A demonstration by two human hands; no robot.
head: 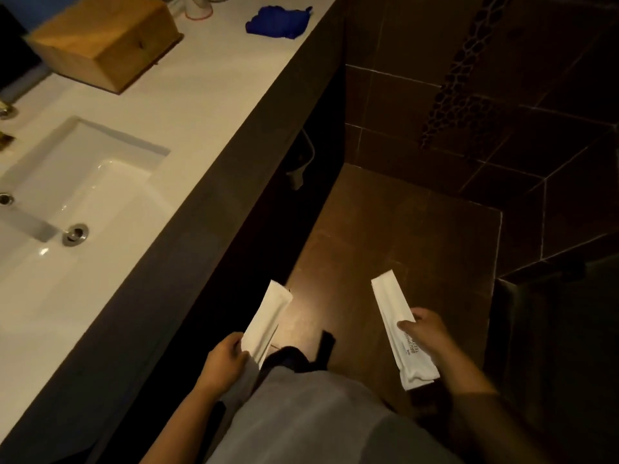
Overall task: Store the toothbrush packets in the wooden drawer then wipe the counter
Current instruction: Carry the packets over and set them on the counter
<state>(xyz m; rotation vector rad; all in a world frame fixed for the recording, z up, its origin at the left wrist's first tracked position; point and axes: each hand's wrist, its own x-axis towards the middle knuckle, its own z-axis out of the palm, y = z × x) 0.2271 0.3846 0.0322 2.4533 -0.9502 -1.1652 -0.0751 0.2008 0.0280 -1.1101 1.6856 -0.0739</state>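
Observation:
My left hand (225,361) grips the lower end of a long white toothbrush packet (269,318) that points up and away, just off the counter's dark front edge. In my right hand (425,331) is a second white packet (395,324) with small print on it, held over the brown floor. The wooden drawer box (104,41) stands shut at the far end of the white counter (207,95), well away from both hands. A crumpled blue cloth (278,21) lies on the counter beyond the box.
A white sink basin (67,209) with a metal drain is set into the counter on the left. A white cup (199,8) stands behind the box. Dark tiled walls close in on the right, with brown floor tiles (402,229) below.

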